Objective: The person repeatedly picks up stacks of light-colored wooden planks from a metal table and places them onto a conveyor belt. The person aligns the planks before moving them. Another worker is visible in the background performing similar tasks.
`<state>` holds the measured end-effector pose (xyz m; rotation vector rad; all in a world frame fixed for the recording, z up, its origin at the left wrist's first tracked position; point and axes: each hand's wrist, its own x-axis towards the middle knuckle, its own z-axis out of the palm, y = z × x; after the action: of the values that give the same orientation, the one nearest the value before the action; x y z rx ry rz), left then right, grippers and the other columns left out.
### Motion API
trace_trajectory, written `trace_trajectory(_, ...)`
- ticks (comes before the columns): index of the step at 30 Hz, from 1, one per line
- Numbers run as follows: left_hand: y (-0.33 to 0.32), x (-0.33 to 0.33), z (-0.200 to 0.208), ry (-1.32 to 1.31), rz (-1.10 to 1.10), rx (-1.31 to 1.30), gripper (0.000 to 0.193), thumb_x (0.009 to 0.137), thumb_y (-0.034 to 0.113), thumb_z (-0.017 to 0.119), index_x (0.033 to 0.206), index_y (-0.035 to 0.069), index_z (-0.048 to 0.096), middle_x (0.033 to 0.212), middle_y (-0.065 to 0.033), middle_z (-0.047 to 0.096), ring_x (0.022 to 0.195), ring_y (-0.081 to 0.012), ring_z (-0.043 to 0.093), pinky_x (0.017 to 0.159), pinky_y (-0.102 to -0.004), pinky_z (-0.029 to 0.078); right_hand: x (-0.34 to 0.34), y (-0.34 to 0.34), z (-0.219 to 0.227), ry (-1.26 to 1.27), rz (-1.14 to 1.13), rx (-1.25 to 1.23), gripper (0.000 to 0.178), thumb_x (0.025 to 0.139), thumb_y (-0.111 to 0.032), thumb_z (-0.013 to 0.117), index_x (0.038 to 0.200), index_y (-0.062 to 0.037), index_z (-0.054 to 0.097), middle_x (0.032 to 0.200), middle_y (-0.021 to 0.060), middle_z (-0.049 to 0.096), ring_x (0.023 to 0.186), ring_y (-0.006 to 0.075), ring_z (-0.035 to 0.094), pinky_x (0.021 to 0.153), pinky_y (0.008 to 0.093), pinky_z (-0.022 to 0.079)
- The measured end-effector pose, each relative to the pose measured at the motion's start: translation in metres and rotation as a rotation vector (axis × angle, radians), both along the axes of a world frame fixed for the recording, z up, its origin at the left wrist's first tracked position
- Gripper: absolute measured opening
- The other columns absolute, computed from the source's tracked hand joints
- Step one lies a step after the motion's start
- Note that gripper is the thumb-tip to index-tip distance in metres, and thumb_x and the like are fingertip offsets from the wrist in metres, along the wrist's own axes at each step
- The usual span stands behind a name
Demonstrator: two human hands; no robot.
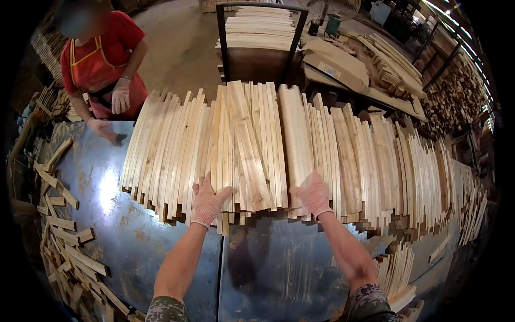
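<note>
Nearest to us, two camouflage sleeves [166, 310] at the lower edge, and from them the bare forearms slant up and inward over the metal table [268, 279], a dark seam running between them. Offcuts [70, 252] litter the table's left side; at lower right, just beyond the right forearm, there's a short stack [396, 265] of slats. Now the hands, both in pale knit gloves, set well apart at the near ends of the long row of slats [166, 155]. Left hand [208, 200]: palm down on the slat ends, fingers pointing away and slightly parted, thumb stuck out wide to the right. Right hand [313, 195]: nearly the mirror of it, thumb out to the left near the foot of a wide board [296, 129], fingers forward and close together; whether their tips press on anything, I cannot tell. Between the hands one loose slat [247, 147] lies askew on top of the row, its near end toward the person. Across the table at left, a co-worker [102, 64] in red, gloved hands low, one by the table edge. Farther back, a black-framed trolley [260, 59] loaded with slats, cardboard [338, 67] on a bench to its right, and a big woodpile [456, 96] at far right.
</note>
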<state>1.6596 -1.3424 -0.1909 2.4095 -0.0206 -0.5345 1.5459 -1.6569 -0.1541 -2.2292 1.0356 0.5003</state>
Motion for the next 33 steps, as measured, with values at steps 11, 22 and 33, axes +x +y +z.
trace_trajectory(11, -0.015, 0.028, -0.006, -0.165, 0.016, -0.005, 0.105, 0.081, 0.055, 0.084, 0.162, 0.004, 0.04, 0.157, -0.0255, 0.046, 0.14, -0.048, 0.041, 0.123, -0.0521, 0.036, 0.028, 0.023, -0.046, -0.363, -0.167, -0.187, 0.102, 0.092, -0.06, 0.072, 0.16, 0.0078, 0.037, 0.156, 0.0318, 0.051, 0.147, 0.0444, 0.048, 0.122, 0.0447, 0.04)
trace_trajectory(22, 0.072, -0.131, 0.003, -0.019, -0.083, -0.136, 0.102, 0.086, 0.047, 0.081, 0.165, 0.002, 0.033, 0.163, -0.027, 0.042, 0.155, -0.0454, 0.032, 0.129, -0.0512, 0.027, -0.141, 0.079, -0.024, -0.436, -0.249, 0.224, 0.074, 0.091, -0.048, 0.076, 0.141, 0.0027, 0.059, 0.129, 0.0252, 0.07, 0.121, 0.0406, 0.066, 0.106, 0.0481, 0.05)
trace_trajectory(33, 0.124, -0.276, -0.025, 0.681, 0.454, -0.961, 0.074, 0.086, 0.011, 0.08, 0.15, 0.0, 0.046, 0.132, -0.0135, 0.067, 0.116, -0.0262, 0.068, 0.102, -0.0433, 0.057, -0.247, 0.061, -0.061, -0.146, -0.178, 0.702, 0.069, 0.099, -0.05, 0.073, 0.142, 0.0024, 0.061, 0.123, 0.0101, 0.074, 0.107, 0.0202, 0.069, 0.092, 0.0381, 0.058)
